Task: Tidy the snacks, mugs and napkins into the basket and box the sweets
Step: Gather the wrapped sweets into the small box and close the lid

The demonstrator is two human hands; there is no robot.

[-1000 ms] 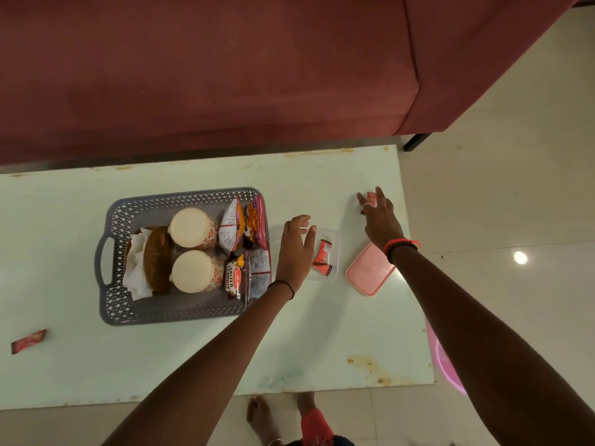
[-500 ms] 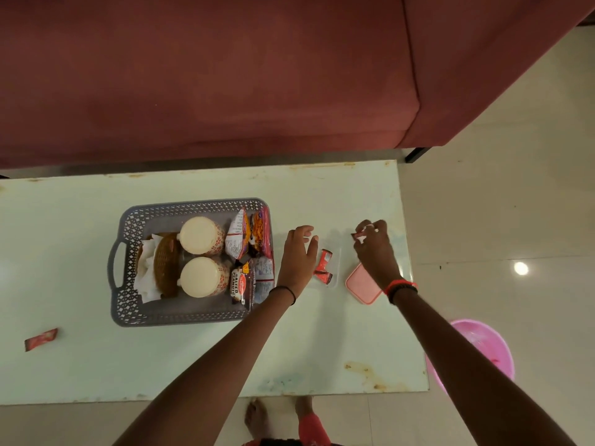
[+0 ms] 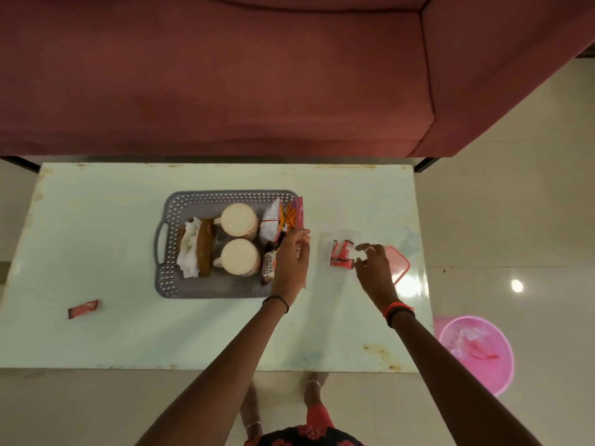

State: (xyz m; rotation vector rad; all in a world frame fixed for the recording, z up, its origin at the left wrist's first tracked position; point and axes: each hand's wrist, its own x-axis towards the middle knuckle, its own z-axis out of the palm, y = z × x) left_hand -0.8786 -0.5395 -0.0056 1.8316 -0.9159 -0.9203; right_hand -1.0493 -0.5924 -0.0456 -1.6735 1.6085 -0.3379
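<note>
A dark red sofa (image 3: 225,75) is sitting behind a pale green table (image 3: 128,333) with rust-stained edges. A pink bucket (image 3: 502,378) is standing on the glossy cream floor (image 3: 515,204) beside the table.

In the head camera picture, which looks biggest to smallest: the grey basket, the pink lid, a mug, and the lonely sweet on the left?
1. Grey basket
2. Pink lid, partly hidden by the right hand, and mug: too alike to rank
3. Lone sweet

left hand (image 3: 291,256): fingers loosely curled, empty | right hand (image 3: 373,263): fingers spread, empty
</note>
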